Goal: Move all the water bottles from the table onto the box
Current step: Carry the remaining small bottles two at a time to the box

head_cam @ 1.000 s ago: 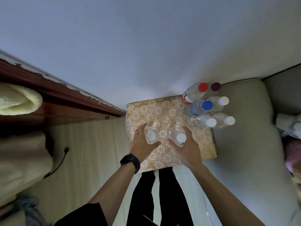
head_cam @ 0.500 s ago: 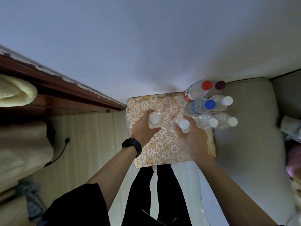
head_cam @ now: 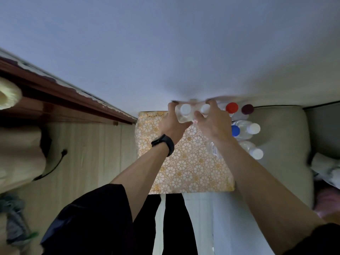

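- The left hand [head_cam: 172, 122], which wears a black wristband [head_cam: 163, 144], is closed around a clear bottle with a white cap [head_cam: 185, 108]; the fingers wrap its body from the left.
- The right hand [head_cam: 213, 124] is closed in the same way around a second white-capped bottle [head_cam: 205, 108], and the two bottles touch each other between the hands.
- Both bottles are held upright at the far edge of the box [head_cam: 184, 162], which is covered with gold and white flower paper, close to the wall [head_cam: 165, 52].
- To do this step well, I think both bottles should go down straight, with their bases fully on the box and not over its far edge, and the hands should open only when the bottles stand firm.
- It seems wise to place them close to the group on the right, so that free space stays at the near side.
- Count of bottles: two in the hands, and beside them five caps show: one red [head_cam: 231, 107], one dark purple [head_cam: 247, 109], one blue [head_cam: 235, 130] and two white [head_cam: 253, 128].
- The right forearm may hide one more bottle; I cannot tell.
- That makes at least seven bottles and one box.
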